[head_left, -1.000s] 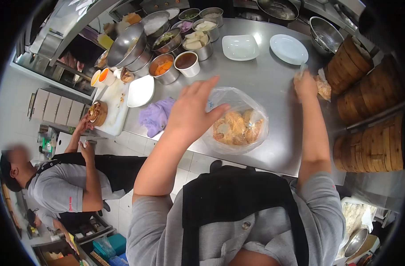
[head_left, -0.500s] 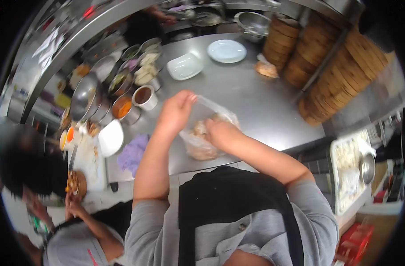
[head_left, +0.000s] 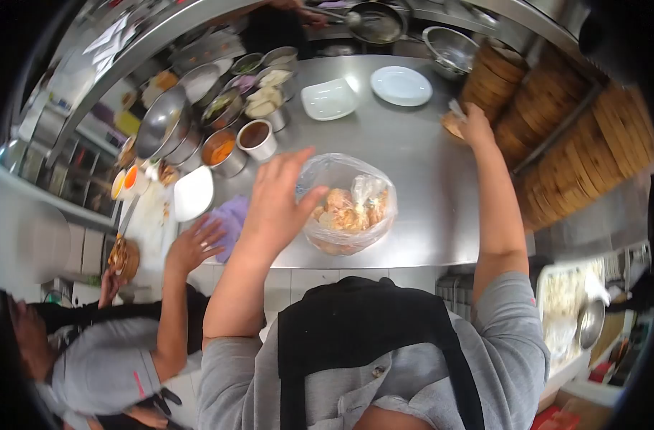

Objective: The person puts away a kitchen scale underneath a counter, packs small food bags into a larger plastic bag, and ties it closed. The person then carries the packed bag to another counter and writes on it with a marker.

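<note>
A clear plastic bag [head_left: 314, 233] stands open on the steel counter, holding small knotted bags of orange-pink food [head_left: 345, 215]. My left hand [head_left: 278, 197] is at its left rim, fingers spread and holding nothing. My right hand [head_left: 476, 125] reaches to the far right of the counter, beside the bamboo steamers [head_left: 493, 75]. Its fingers are closed on the top of another small knotted bag of orange food [head_left: 452, 126]. My fingers partly cover that bag, and whether it is off the counter I cannot tell.
A white square dish [head_left: 329, 99] and a white oval plate [head_left: 401, 86] lie at the back. Left are a cup of brown sauce [head_left: 257, 140], several metal containers and a purple cloth [head_left: 229, 228]. A co-worker's hand [head_left: 191, 247] is beside that cloth.
My right hand has come out of the large bag and moved right to the small bag by the steamers. My left hand has let go of the rim. A co-worker's hand has reached the purple cloth.
</note>
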Demonstrator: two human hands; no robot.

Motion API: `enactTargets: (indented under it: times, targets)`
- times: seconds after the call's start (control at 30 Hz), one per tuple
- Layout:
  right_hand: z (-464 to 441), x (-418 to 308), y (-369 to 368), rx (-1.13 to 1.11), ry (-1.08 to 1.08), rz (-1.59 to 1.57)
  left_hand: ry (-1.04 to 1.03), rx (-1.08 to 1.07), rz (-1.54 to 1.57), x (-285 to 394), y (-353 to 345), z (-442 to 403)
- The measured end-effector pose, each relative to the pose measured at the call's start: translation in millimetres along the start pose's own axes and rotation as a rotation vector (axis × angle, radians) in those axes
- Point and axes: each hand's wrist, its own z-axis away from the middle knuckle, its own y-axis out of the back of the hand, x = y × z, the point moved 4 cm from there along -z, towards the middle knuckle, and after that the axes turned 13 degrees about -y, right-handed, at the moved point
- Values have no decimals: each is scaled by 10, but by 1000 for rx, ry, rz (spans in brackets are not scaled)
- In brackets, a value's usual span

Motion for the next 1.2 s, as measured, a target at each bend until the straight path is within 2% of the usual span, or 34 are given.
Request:
enactTargets:
  times: [0.07, 0.1, 0.17, 0.2, 0.23, 0.27, 0.3, 0.33, 0.37, 0.43, 0.47, 0.53, 0.57, 0.63, 0.73, 0.8, 0.83, 0.9, 0.93, 1.0, 1.07, 1.13, 1.2]
  targets:
    - [-415, 281, -415, 74, 95, 14, -5, -28, -74, 115, -46, -72]
    - [-375, 241, -434, 68, 55, 57, -45, -62, -115, 187, -100, -108]
    - [-530, 424, -773, -70, 5, 189, -19, -21, -180, 301, -216, -169]
    - [-481, 343, -783, -88, 17, 178, -161, -97, -144, 363, -317, -202]
    - [-387, 251, -670, -132, -61, 159, -307, -175, -98, 435, -421, -205]
    - [-268, 216, -606, -173, -142, 145, -297, -184, -99, 478, -510, -189]
    - [-173, 238, -626, -180, -141, 147, -302, -317, -109, 526, -651, -150]
    - [-80, 238, -633, -253, -101, 36, -314, -445, -117, 537, -751, -99]
    - [26, 235, -623, -320, -61, -77, -321, -442, -117, 501, -783, -54]
    - [405, 130, -488, -424, -4, -424, -27, -663, -236, 249, -884, 53]
    - [701, -39, -281, -494, -77, -582, -41, -659, -241, 199, -858, 59]
    - [1338, -473, 244, -556, -7, -957, -30, -521, -122, 124, -749, 132]
    - [1595, -647, 466, -509, -40, -961, -44, -522, -113, 94, -746, 174]
    - [2057, -1028, 748, -587, 105, -1237, 46, -328, 85, 24, -691, 193]
    - [2540, -1359, 736, -159, 519, -943, 64, -357, 26, 58, -658, 215]
    - [2657, -1443, 418, -280, 627, -452, 52, -387, 45, 16, -664, 255]
    - [2655, -1417, 365, -265, 615, -443, 66, -421, 55, -7, -660, 273]
    - [2630, -1391, 169, -491, 586, -136, 80, -422, 67, -28, -576, 240]
    - [2616, -1519, 338, -484, 576, -129, 17, -431, 31, -16, -537, 212]
    - [2673, -1695, 577, -515, 479, 291, -50, -456, 16, -15, -571, 283]
    - [2691, -1697, 147, -432, 469, 396, -221, -272, -111, -9, -593, 243]
    - [2711, -1737, -119, -375, 478, 563, -250, -276, -131, 3, -534, 236]
    - [2643, -1699, -44, -438, 446, 497, -278, -290, -155, 8, -421, 275]
